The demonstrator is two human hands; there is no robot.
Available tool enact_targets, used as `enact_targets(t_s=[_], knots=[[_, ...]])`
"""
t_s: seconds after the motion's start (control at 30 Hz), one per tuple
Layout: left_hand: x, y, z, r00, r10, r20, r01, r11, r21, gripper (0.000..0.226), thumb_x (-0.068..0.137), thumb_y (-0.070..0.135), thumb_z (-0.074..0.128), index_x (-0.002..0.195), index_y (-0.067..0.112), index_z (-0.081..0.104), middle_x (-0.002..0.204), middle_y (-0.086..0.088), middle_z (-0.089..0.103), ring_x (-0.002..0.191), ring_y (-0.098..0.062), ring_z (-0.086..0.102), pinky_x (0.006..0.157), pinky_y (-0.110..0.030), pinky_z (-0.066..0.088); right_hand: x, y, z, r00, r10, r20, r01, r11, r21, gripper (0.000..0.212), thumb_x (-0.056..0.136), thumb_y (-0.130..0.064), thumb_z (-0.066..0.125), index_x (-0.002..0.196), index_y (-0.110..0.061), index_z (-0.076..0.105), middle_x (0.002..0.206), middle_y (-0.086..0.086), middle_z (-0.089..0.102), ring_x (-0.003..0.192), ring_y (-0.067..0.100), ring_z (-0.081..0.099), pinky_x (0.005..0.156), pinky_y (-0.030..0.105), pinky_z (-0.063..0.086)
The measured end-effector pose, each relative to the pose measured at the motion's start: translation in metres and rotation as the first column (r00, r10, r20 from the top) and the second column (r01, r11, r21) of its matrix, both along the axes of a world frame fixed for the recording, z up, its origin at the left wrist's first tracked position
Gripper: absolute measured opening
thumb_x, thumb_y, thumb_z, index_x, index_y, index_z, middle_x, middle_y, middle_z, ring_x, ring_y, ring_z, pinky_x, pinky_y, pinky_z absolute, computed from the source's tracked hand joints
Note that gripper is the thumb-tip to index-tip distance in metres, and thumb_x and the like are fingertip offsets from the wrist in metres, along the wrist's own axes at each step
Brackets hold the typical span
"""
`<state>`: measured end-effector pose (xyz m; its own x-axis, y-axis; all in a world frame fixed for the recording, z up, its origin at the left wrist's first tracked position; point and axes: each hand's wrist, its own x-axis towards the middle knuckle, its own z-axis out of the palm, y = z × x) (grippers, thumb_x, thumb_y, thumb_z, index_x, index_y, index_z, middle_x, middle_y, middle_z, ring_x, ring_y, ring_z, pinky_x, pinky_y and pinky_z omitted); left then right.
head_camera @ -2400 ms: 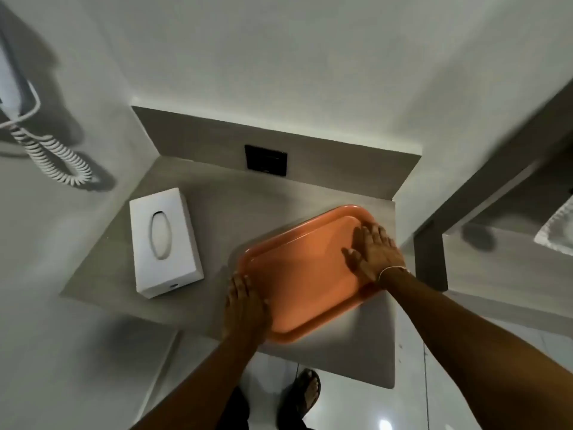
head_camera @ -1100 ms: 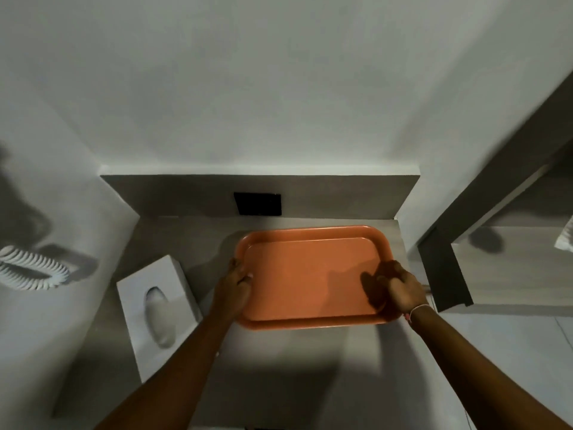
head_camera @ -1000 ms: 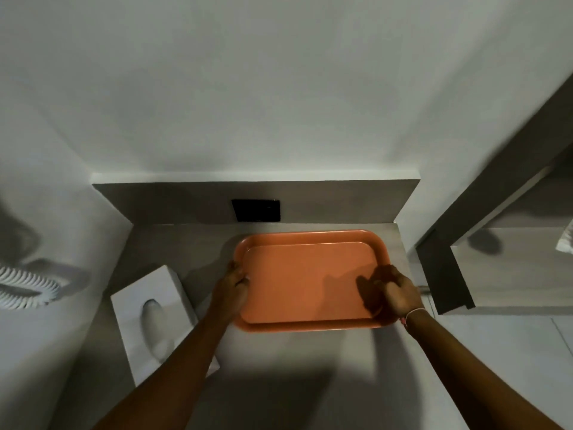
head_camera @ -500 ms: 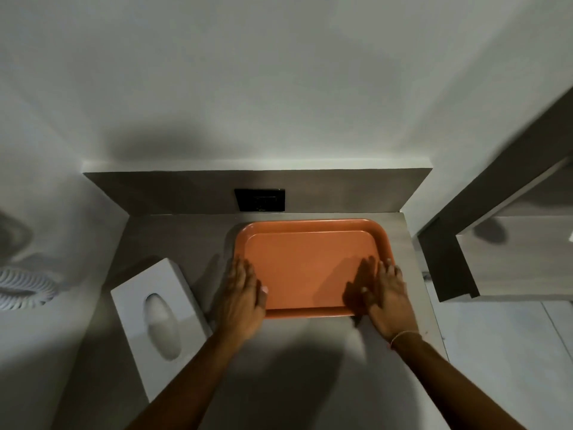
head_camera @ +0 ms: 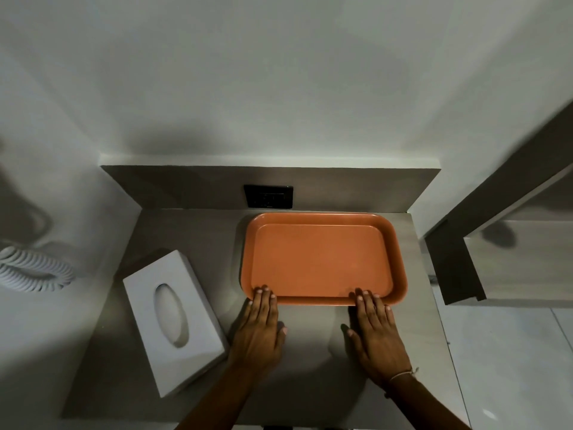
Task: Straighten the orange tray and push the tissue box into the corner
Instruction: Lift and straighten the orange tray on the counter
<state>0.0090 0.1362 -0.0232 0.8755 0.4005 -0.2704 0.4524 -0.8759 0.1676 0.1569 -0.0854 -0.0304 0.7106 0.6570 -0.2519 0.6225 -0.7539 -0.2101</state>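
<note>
The orange tray (head_camera: 322,259) lies square on the grey counter (head_camera: 192,231), its far rim close to the back panel and its right rim near the counter's right edge. My left hand (head_camera: 259,327) lies flat on the counter with its fingertips on the tray's near-left rim. My right hand (head_camera: 376,333) lies flat too, fingertips touching the near-right rim. Neither hand holds anything. The white tissue box (head_camera: 173,321) sits at the counter's left, slightly skewed, away from the back corner and just left of my left wrist.
A black socket plate (head_camera: 268,197) is set in the back panel behind the tray. A white coiled cord (head_camera: 31,271) hangs on the left wall. A wooden ledge (head_camera: 521,259) and tiled floor (head_camera: 508,367) lie to the right.
The tray turned from skewed to square and slid back toward the panel. Both hands slipped off its sides and surface and now rest flat at its near rim.
</note>
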Motion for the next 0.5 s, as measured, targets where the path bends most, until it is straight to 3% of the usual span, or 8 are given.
enact_targets(t_s=[0.17, 0.37, 0.5], knots=[[0.015, 0.01, -0.004, 0.999, -0.02, -0.025, 0.02, 1.0, 0.017, 0.07, 0.092, 0.049, 0.011, 0.148, 0.007, 0.001, 0.16, -0.013, 0.004, 0.149, -0.026, 0.002, 0.122, -0.043, 0.006, 0.011, 0.007, 0.0, 1.0, -0.006, 0.007, 0.006, 1.0, 0.021, 0.068, 0.097, -0.05, 0.017, 0.152, -0.018, -0.006, 0.159, 0.0, -0.011, 0.147, 0.018, -0.016, 0.116, 0.035, -0.013], [0.017, 0.012, -0.003, 0.999, -0.025, -0.043, 0.026, 1.0, 0.017, 0.07, 0.091, 0.049, 0.009, 0.147, 0.009, -0.005, 0.161, -0.012, -0.003, 0.149, -0.025, -0.004, 0.123, -0.042, 0.003, 0.013, 0.007, -0.001, 1.0, 0.002, 0.011, -0.002, 1.0, 0.03, 0.067, 0.098, -0.049, 0.02, 0.152, -0.017, -0.004, 0.161, 0.003, -0.007, 0.147, 0.02, -0.014, 0.117, 0.036, -0.01], [0.014, 0.013, 0.011, 1.0, -0.002, 0.023, 0.002, 1.0, 0.014, 0.071, 0.092, 0.049, 0.012, 0.148, 0.01, -0.005, 0.161, -0.011, -0.006, 0.148, -0.024, -0.008, 0.123, -0.041, 0.001, 0.011, 0.013, 0.005, 1.0, -0.019, -0.007, 0.019, 0.998, 0.061, 0.069, 0.096, -0.052, 0.014, 0.152, -0.019, -0.01, 0.161, 0.005, -0.011, 0.148, 0.023, -0.015, 0.119, 0.038, -0.009]])
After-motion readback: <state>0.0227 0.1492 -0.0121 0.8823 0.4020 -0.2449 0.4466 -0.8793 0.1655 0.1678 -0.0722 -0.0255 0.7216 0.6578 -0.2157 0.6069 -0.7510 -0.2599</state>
